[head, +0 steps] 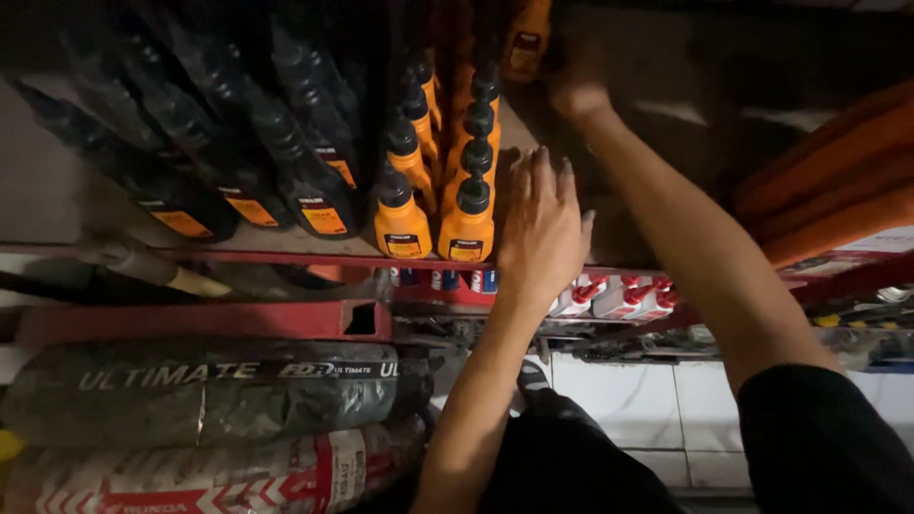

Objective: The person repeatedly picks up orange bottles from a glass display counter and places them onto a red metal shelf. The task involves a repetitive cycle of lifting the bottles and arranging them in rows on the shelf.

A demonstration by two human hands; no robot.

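Two rows of orange bottles with black caps (pixel 466 224) stand on a red-edged shelf (pixel 286 259), running back into the dark. My left hand (pixel 541 228) lies flat on the shelf just right of the front orange bottle, fingers stretched out and holding nothing. My right hand (pixel 576 90) reaches far back on the shelf and is blurred. It is close to another orange bottle (pixel 526 38) at the rear. Whether it grips anything is hidden by blur and shadow.
Black bottles with orange labels (pixel 305 181) fill the shelf's left part. Long orange items (pixel 828 181) lie at the right. Small white bottles with red caps (pixel 619 297) sit under the shelf. Wrapped tyres (pixel 209 390) are stacked lower left, above a white tiled floor (pixel 619 400).
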